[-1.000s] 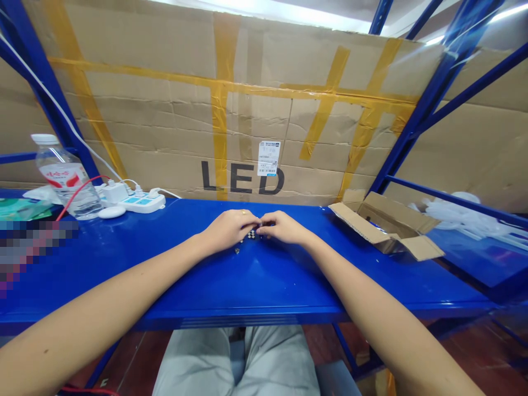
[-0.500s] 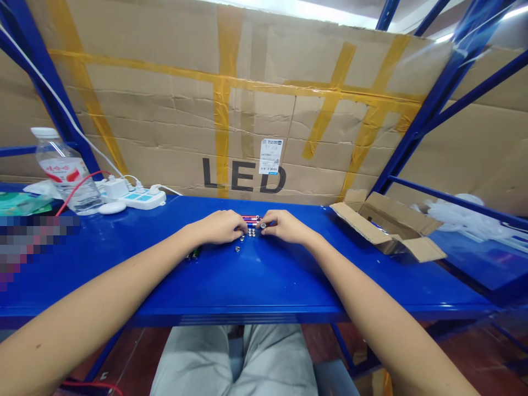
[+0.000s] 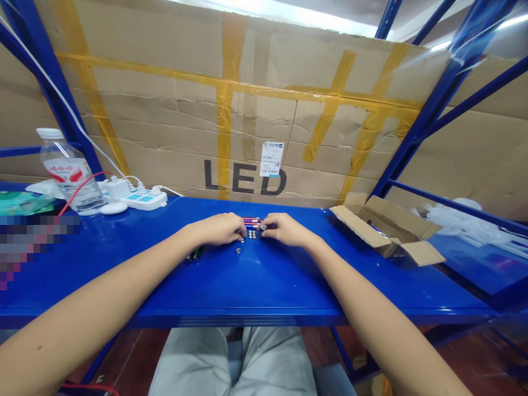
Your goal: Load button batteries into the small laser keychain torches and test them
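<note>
Both my hands rest knuckles-up on the blue shelf top (image 3: pixel 264 286), a little apart. My left hand (image 3: pixel 220 228) is curled, its fingertips down among several small silver button cells (image 3: pixel 251 235). My right hand (image 3: pixel 284 228) is curled too, pinching the end of a thin red and blue pen-like stick (image 3: pixel 251 220) that lies between the hands. One button cell (image 3: pixel 238 251) lies apart, nearer me. A dark green stick (image 3: pixel 195 254) pokes out under my left wrist. What the left fingers hold, if anything, is hidden.
An open cardboard box (image 3: pixel 388 228) sits at the right. At the left stand a water bottle (image 3: pixel 70 173), a white power strip (image 3: pixel 140 199) with plugs and a red wire. A taped cardboard sheet marked LED (image 3: pixel 247 110) forms the back wall. Blue rack posts flank both sides.
My hands have drawn slightly apart, uncovering the red and blue stick between them. The left hand slid a little toward me and left. The green stick now shows under the left wrist.
</note>
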The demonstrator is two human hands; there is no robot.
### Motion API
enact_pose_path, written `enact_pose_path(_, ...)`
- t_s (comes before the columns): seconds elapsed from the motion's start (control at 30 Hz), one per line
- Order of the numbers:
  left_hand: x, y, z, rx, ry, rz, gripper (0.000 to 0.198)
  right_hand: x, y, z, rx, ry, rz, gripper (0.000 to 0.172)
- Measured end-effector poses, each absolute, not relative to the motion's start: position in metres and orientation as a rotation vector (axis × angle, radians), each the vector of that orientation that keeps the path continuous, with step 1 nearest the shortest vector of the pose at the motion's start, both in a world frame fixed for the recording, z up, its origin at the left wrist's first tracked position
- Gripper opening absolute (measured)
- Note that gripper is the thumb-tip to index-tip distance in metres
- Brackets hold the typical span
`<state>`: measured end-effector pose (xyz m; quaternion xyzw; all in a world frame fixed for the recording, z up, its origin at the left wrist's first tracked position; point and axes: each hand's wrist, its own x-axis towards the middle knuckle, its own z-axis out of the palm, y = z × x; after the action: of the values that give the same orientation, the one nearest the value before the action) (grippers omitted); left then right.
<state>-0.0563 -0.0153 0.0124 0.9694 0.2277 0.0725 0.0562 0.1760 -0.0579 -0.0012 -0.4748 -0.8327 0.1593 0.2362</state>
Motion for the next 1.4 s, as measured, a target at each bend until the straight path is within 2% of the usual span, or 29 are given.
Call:
enact_pose_path(0.37,-0.056,-0.026,0.024,2.877,0.894,0.058,0.014,0.174,-0.061,0.0,-1.272,-2.3,0.466,0.013)
enact_pose_path(0.43,-0.054,-0.027,0.024,2.965,0.918,0.147,0.014,0.174,-0.061,0.0,-1.273,-2.301,0.472,0.011)
enact_pose_path(0.6,-0.045,-0.034,0.021,3.07,0.744,0.696,0.022,0.172,-0.061,-0.002,-1.213,-2.265,0.541,0.012)
enact_pose_path(0.7,-0.041,-0.038,0.015,3.083,0.642,0.78,0.022,0.169,-0.061,-0.002,-1.146,-2.212,0.651,0.014)
enact_pose_path(0.9,-0.043,-0.036,0.012,3.106,0.664,0.697,0.025,0.168,-0.06,-0.002,-1.14,-2.103,0.76,0.016)
enact_pose_path(1.03,-0.044,-0.036,0.019,3.055,0.766,0.694,0.025,0.171,-0.058,-0.004,-1.175,-2.138,0.66,0.015)
enact_pose_path(1.23,-0.05,-0.038,0.024,2.986,0.918,0.217,0.017,0.173,-0.059,-0.002,-1.22,-2.243,0.543,0.011)
enact_pose_path(1.4,-0.053,-0.033,0.02,2.909,0.878,0.129,0.016,0.171,-0.059,-0.001,-1.231,-2.271,0.536,0.008)
